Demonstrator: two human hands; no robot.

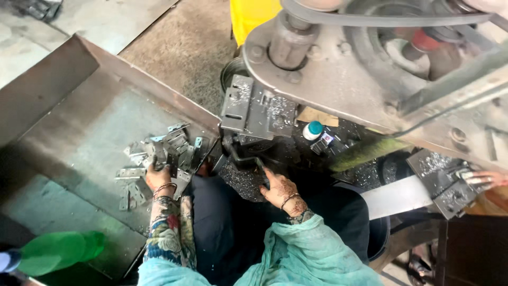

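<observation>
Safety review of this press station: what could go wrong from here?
1. The right hand rests by the press die amid metal shavings; fingers could likely be caught or cut.
2. The left hand reaches bare into the pile of stamped hinge plates; sharp edges may cut.
3. The loose teal scarf could snag near the machine.

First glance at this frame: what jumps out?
The big grey press machine fills the upper right, its die block dusted with metal shavings at centre. The left hand rests on a pile of small metal hinge plates in the sloped steel tray at left, while the right hand touches the dark lever below the die. Another person's hand shows at the right edge.
</observation>
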